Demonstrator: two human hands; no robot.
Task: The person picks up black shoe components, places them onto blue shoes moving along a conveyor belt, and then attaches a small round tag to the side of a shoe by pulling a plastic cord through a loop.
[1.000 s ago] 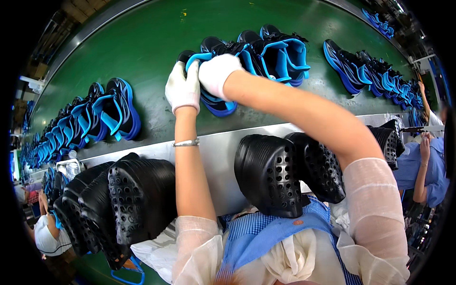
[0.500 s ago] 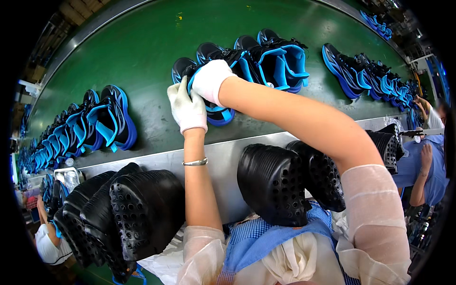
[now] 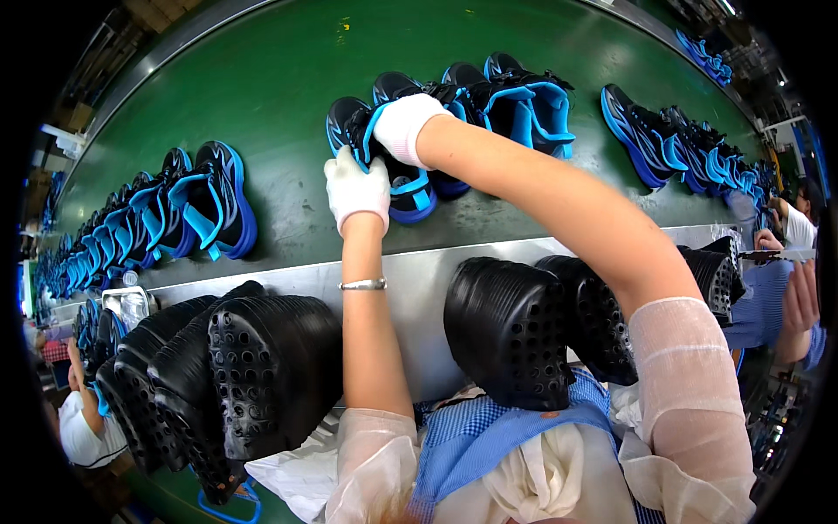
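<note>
After the left hand slid heelward, the shoe on the tabletop bared its toe. The right hand partly blocked the opening, both grips unclear; black stacks lined the near edge.

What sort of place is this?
Most likely a shoe factory's production line: rows of matching black-and-blue sneakers on a long green work surface, stacks of black, hole-dotted pieces along its near side, and other people farther along.

White fabric gloves, a silver metal bangle, sheer cream sleeves, a blue checked apron and gathered cream cloth.
</note>
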